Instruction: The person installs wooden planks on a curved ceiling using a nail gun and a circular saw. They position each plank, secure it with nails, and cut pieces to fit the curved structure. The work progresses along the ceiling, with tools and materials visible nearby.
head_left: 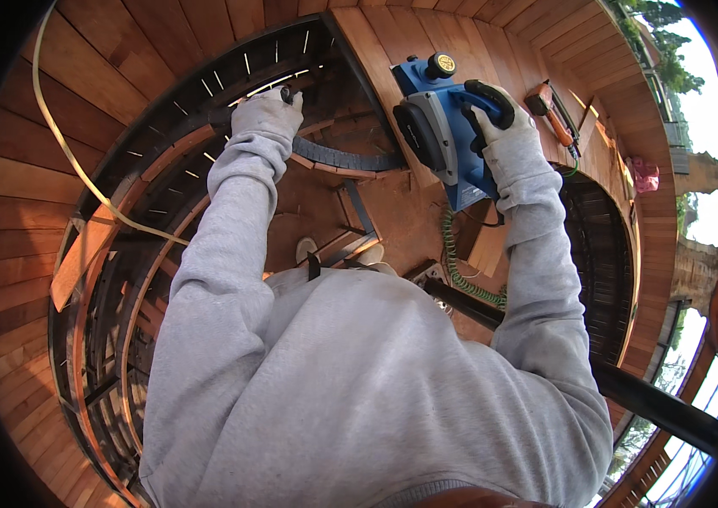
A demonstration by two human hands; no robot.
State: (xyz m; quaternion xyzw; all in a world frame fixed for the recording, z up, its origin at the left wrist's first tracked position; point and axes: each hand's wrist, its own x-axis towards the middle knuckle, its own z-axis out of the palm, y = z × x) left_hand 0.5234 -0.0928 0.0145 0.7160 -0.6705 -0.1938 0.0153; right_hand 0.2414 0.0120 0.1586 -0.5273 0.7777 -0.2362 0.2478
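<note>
My right hand, in a grey glove with dark fingertips, is closed round the rear handle of a blue electric hand planer. The planer has a black side cover and a round front knob, and sits against reddish wooden boards ahead of me. Out to the left, my left hand, gloved too, is curled beside the dark curved frame of the opening. Something dark shows at its fingers, but I cannot make out what it grips.
An orange-and-black nail gun lies right of the planer, on the boards. A green coiled hose hangs below. At left, a pale hose crosses the decking near a loose board. A black pole runs at lower right.
</note>
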